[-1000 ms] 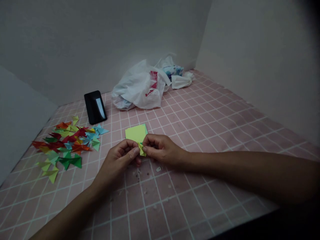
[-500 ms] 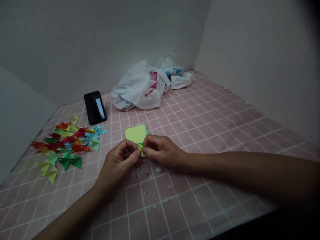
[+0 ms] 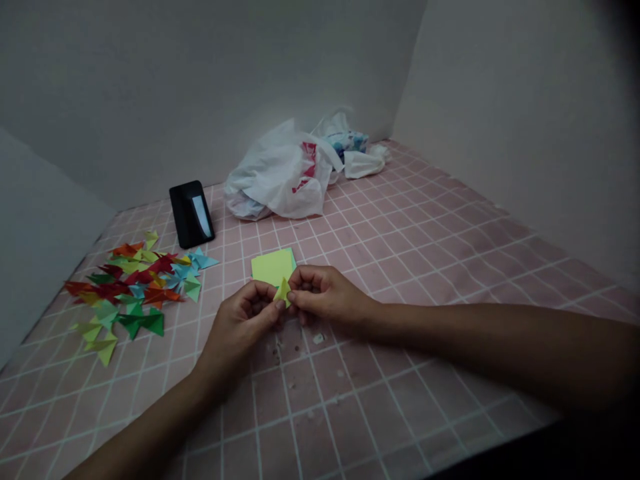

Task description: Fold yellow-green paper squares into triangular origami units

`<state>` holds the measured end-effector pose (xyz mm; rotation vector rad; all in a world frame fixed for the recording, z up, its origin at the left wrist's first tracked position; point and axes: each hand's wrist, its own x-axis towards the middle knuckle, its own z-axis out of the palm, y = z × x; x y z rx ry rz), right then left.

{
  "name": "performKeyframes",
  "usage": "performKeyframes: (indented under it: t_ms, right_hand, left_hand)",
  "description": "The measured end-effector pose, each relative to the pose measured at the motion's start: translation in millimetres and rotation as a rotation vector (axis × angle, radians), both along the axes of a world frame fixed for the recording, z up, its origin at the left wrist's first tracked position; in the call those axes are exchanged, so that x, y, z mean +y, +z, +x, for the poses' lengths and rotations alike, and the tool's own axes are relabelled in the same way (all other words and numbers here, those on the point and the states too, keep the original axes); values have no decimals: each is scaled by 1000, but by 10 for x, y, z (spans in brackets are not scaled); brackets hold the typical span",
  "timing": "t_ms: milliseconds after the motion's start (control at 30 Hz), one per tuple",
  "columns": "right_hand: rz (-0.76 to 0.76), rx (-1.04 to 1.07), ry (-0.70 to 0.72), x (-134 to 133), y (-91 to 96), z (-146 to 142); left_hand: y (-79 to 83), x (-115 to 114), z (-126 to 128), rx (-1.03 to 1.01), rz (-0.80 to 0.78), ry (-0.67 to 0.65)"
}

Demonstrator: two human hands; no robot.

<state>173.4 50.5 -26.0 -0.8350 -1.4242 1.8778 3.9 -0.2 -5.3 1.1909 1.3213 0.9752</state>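
A small folded piece of yellow paper (image 3: pixel 283 291) is pinched between both hands, with a pointed tip standing up. My left hand (image 3: pixel 250 310) grips its left side between thumb and fingers. On the right side, my right hand (image 3: pixel 327 297) holds it the same way, fingertips close to those of the left. Just behind the hands lies a stack of square paper sheets (image 3: pixel 273 265), yellow-green on top with a green edge showing beneath. The hands hide the stack's front edge.
Many-coloured folded paper pieces (image 3: pixel 133 280) lie heaped at the left. A black phone (image 3: pixel 193 215) rests behind them. White plastic bags (image 3: pixel 285 173) sit at the back by the wall. A pink checked cloth (image 3: pixel 400 267) covers the table, with small scraps near the hands.
The folded paper has turned between my fingers and now shows a single upright point instead of several creased flaps. My hands have otherwise stayed nearly in place.
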Motion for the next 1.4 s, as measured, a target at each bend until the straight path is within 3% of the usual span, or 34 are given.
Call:
performKeyframes:
  t_ms: [200,600,733,900,1100,1400]
  right_hand:
    - [-18,9,8,1,20,1]
    - [12,-29,18,-6,19,0]
    - [67,-62,8,-15,33,0]
    - [17,-21,6,-20,25,4]
    - [-20,25,38,-2,16,6]
    - [-44,16,71,3,64,16]
  left_hand:
    - [14,24,1,-47,-11,30]
    - [18,8,-7,41,-8,51]
    - [20,1,-3,60,33,51]
    - [10,1,4,50,101,39]
    - [3,1,16,-81,0,-60]
    - [-18,32,7,-111,-38,22]
